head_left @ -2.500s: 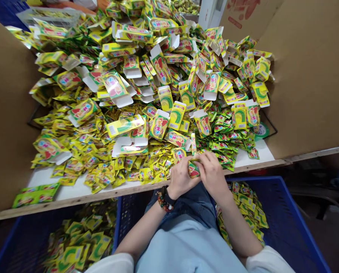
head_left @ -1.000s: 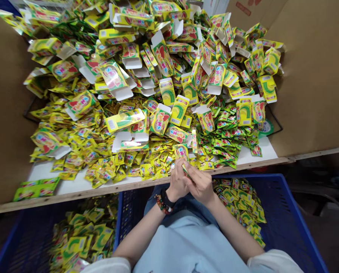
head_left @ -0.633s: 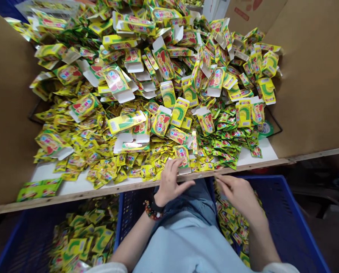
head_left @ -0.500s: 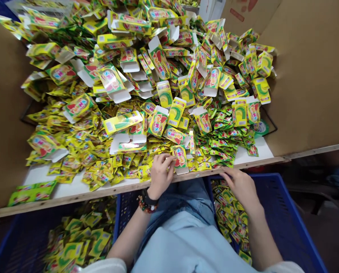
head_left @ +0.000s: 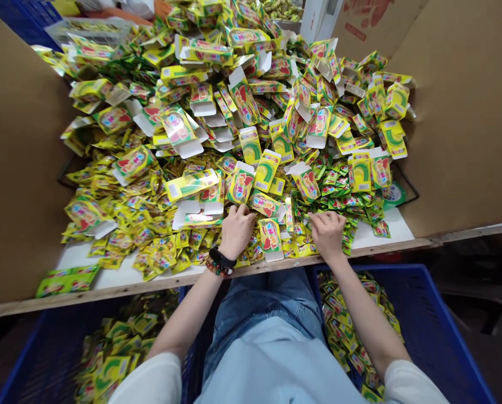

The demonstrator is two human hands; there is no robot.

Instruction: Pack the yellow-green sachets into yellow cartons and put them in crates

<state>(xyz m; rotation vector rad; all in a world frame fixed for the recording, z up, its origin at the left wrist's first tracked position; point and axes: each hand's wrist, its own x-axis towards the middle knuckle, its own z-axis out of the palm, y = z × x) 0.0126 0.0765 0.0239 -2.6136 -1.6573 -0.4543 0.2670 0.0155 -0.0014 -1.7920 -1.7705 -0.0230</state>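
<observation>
My left hand (head_left: 236, 231), with a dark band and a beaded bracelet at the wrist, reaches into the yellow sachets at the middle of the table. Its fingers curl down and in; whatever they hold is hidden. My right hand (head_left: 328, 233) is at the green sachets (head_left: 347, 203), its fingers bent and pressed together, contents too small to make out. Between the hands an open yellow box (head_left: 271, 237) lies at the table edge. Just behind it are another box lying flat (head_left: 265, 205) and a narrow box standing upright (head_left: 289, 214).
A high heap of open boxes (head_left: 244, 98) covers the back of the table. Yellow sachets (head_left: 150, 255) spread at the left. Cardboard walls (head_left: 465, 129) flank the heap. Blue crates holding filled boxes stand below, left (head_left: 27, 359) and right (head_left: 427, 314). A wooden strip (head_left: 150, 288) edges the table.
My left hand has moved forward from beside the box at the edge into the sachets. My right hand has risen from the table edge, forward and left, onto the sachets. The view has shifted slightly.
</observation>
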